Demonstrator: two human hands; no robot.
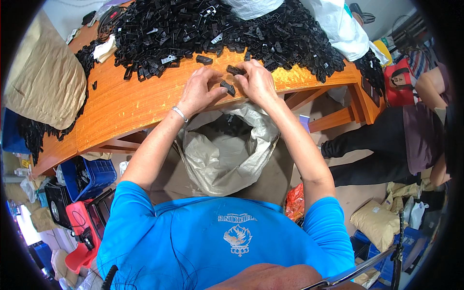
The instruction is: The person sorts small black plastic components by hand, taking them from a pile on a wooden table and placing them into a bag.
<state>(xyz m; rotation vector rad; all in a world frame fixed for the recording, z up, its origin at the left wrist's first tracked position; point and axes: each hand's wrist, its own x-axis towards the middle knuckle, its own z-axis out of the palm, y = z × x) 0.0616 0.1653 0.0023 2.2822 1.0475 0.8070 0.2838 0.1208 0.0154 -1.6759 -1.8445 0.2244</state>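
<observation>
Both hands are over the front edge of the orange wooden table (121, 111). My right hand (258, 82) grips a small black plastic part (235, 70) at its fingertips. My left hand (199, 89) has its thumb and fingers apart. Its thumb tip is close to a second black clip-like piece (227, 88), which lies between the two hands; whether they touch is unclear. One more loose black piece (204, 60) rests on the wood just beyond my left fingers. Below the hands, a pale woven sack (212, 169) gapes at the table edge, with dark pieces partly visible inside.
A large heap of black plastic parts (174, 38) covers the far table. White bags (338, 29) lie on it. A tan sack (46, 72) stands at left, above a blue crate (89, 176) and a red chair (82, 232). Another person (415, 130) is at right.
</observation>
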